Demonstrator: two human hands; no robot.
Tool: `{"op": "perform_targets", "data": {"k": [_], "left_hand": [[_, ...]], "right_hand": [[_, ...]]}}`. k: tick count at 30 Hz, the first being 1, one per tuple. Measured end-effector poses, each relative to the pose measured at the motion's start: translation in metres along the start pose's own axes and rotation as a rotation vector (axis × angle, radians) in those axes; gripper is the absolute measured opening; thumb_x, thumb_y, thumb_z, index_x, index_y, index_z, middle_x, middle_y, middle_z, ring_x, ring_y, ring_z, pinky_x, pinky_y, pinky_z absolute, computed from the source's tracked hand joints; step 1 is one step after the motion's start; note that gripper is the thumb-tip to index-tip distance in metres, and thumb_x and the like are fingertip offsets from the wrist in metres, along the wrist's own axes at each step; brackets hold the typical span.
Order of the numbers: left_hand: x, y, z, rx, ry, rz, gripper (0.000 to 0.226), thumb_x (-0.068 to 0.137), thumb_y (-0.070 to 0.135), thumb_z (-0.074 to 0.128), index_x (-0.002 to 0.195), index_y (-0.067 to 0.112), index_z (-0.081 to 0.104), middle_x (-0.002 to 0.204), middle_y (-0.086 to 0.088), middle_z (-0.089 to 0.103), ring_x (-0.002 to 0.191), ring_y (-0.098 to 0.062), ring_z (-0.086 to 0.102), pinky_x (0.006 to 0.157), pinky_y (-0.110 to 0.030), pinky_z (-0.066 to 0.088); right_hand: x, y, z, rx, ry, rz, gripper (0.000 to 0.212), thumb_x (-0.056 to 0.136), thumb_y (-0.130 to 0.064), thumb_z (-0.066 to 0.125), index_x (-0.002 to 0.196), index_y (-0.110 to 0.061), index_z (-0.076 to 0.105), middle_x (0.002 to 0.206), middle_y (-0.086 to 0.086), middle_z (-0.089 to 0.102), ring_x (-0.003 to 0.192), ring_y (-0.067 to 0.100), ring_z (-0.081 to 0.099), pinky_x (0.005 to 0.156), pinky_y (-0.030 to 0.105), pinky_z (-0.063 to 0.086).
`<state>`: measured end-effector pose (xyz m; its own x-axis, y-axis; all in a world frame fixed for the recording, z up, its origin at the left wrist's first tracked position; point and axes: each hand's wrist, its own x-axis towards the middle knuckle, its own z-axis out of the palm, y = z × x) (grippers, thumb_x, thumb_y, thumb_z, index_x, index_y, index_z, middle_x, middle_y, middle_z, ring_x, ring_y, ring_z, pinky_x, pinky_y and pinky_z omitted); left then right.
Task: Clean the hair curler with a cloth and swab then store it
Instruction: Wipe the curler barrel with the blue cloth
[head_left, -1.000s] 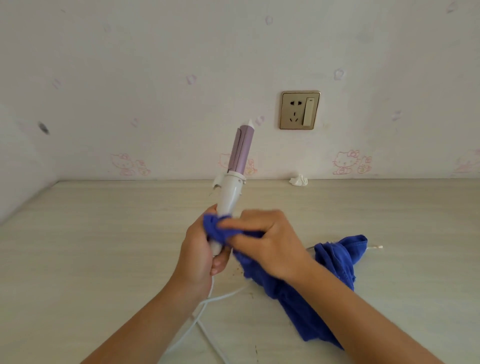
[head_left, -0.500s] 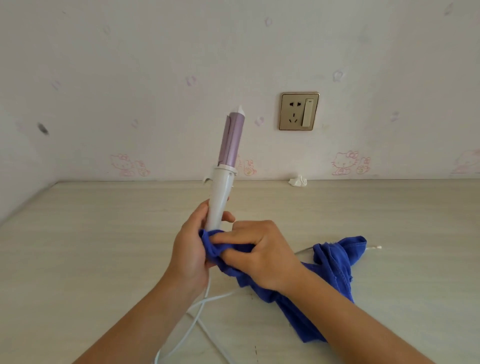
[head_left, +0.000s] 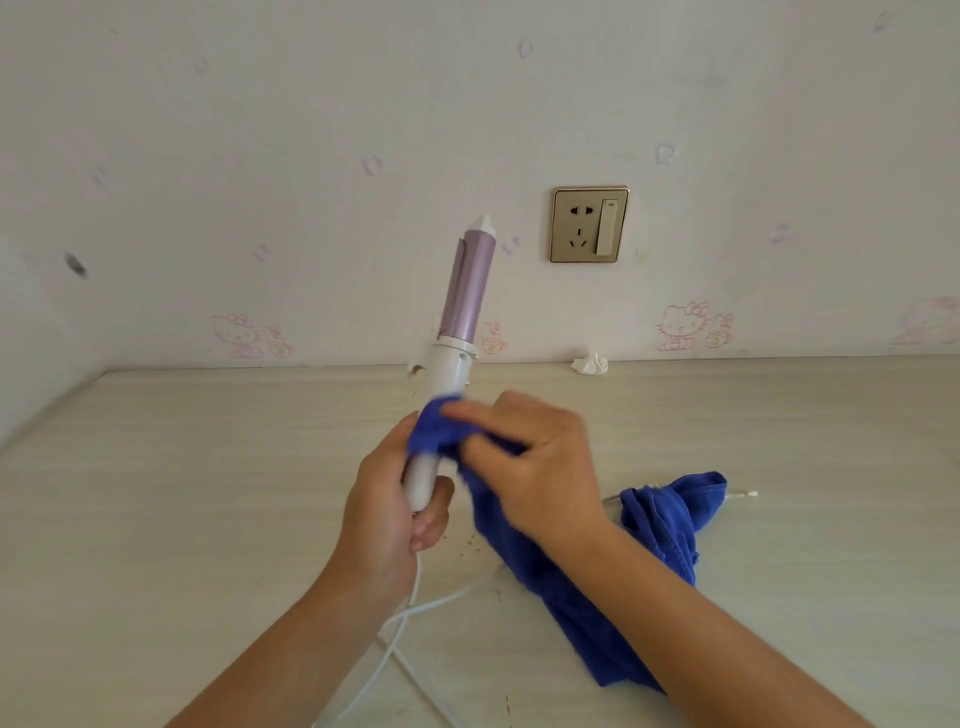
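Curler (head_left: 462, 322) held nearly upright above the table (head_left: 208, 493), barrel tilted slightly right. Left hand (head_left: 389, 499) closed around the lower handle. Right hand (head_left: 524, 467) presses a blue cloth (head_left: 597, 618) against the handle, fingers closed on it. Swab (head_left: 740, 495) lies beside the cloth.

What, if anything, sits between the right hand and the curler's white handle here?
Only the blue cloth: the right hand presses a fold of it against the hair curler handle, above the left hand gripping the handle bare. Nothing else intervenes.
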<state>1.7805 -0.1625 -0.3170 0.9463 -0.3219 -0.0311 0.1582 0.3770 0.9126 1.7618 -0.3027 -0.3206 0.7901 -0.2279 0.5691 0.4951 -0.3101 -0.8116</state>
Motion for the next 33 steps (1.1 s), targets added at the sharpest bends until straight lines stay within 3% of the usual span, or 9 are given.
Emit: {"op": "perform_targets", "data": {"k": [4,8,12,15,20,23,27,29,33], "left_hand": [[-0.012,-0.012,0.004,0.125,-0.107,0.013,0.043,0.11,0.029,0.034,0.112,0.005,0.069,0.093,-0.012,0.075,0.034,-0.009,0.025,0.036,-0.018,0.021],[-0.005,-0.009,0.004,0.108,-0.034,-0.03,0.041,0.095,0.039,0.055,0.087,0.0,0.066,0.048,-0.002,0.048,0.033,-0.01,0.026,0.035,-0.019,0.019],[0.008,0.007,-0.008,0.015,0.049,-0.045,0.038,0.099,0.022,0.048,0.087,0.013,0.083,0.06,-0.006,0.058,0.042,-0.013,0.042,0.036,-0.022,0.028],[0.005,0.007,-0.013,0.059,-0.016,0.012,0.04,0.102,0.023,0.045,0.084,-0.001,0.071,0.051,-0.008,0.048,0.037,-0.014,0.031,0.035,-0.021,0.023],[-0.006,-0.009,-0.003,0.174,-0.108,0.044,0.044,0.099,0.033,0.041,0.106,0.0,0.068,0.062,-0.007,0.05,0.037,-0.012,0.029,0.037,-0.02,0.023],[-0.005,-0.008,0.001,0.158,-0.055,0.048,0.041,0.104,0.038,0.045,0.094,0.001,0.058,0.058,-0.007,0.046,0.034,-0.012,0.027,0.035,-0.019,0.021],[-0.002,-0.004,-0.001,0.102,0.019,-0.06,0.037,0.104,0.034,0.048,0.077,0.012,0.062,0.05,-0.001,0.042,0.032,-0.009,0.028,0.033,-0.018,0.02],[-0.005,-0.007,-0.001,0.131,-0.053,-0.07,0.044,0.106,0.039,0.043,0.078,0.01,0.058,0.052,-0.002,0.044,0.033,-0.009,0.028,0.033,-0.018,0.021],[-0.012,-0.019,0.007,0.184,-0.168,-0.1,0.046,0.109,0.042,0.035,0.096,0.003,0.057,0.054,-0.001,0.045,0.033,-0.01,0.027,0.035,-0.017,0.023]], "right_hand": [[0.009,0.002,-0.021,0.047,0.212,-0.027,0.027,0.087,-0.012,0.066,0.103,-0.026,0.082,0.072,0.002,0.068,0.064,0.009,0.062,0.063,0.012,0.05],[-0.009,0.008,-0.009,0.035,0.02,-0.03,0.029,0.083,-0.012,0.066,0.104,-0.025,0.081,0.073,-0.006,0.065,0.068,0.01,0.066,0.063,0.027,0.057],[-0.014,0.008,0.004,0.007,-0.203,-0.052,0.03,0.083,-0.009,0.068,0.104,-0.025,0.081,0.072,-0.008,0.066,0.066,0.014,0.066,0.063,0.031,0.057],[-0.002,0.005,-0.003,0.063,0.017,-0.012,0.032,0.083,-0.001,0.066,0.103,-0.019,0.083,0.072,0.008,0.066,0.064,0.026,0.065,0.06,0.035,0.058],[0.005,0.004,-0.022,0.091,0.224,-0.044,0.033,0.086,0.005,0.061,0.106,-0.012,0.082,0.071,0.018,0.065,0.062,0.023,0.063,0.063,0.018,0.053],[-0.008,0.008,-0.01,0.079,0.116,-0.033,0.031,0.085,-0.002,0.066,0.107,-0.017,0.082,0.07,0.006,0.063,0.062,0.011,0.062,0.061,0.023,0.055],[-0.014,0.009,0.003,-0.016,-0.122,-0.068,0.029,0.085,-0.008,0.07,0.105,-0.025,0.081,0.071,-0.009,0.063,0.065,0.014,0.065,0.064,0.032,0.055],[-0.004,0.005,-0.004,0.001,0.031,-0.049,0.03,0.085,-0.009,0.067,0.104,-0.028,0.081,0.07,-0.009,0.064,0.063,0.014,0.064,0.062,0.034,0.056],[0.009,0.003,-0.023,-0.024,0.283,-0.06,0.028,0.086,-0.014,0.064,0.102,-0.029,0.082,0.067,-0.008,0.06,0.062,0.006,0.056,0.063,0.018,0.048]]}}
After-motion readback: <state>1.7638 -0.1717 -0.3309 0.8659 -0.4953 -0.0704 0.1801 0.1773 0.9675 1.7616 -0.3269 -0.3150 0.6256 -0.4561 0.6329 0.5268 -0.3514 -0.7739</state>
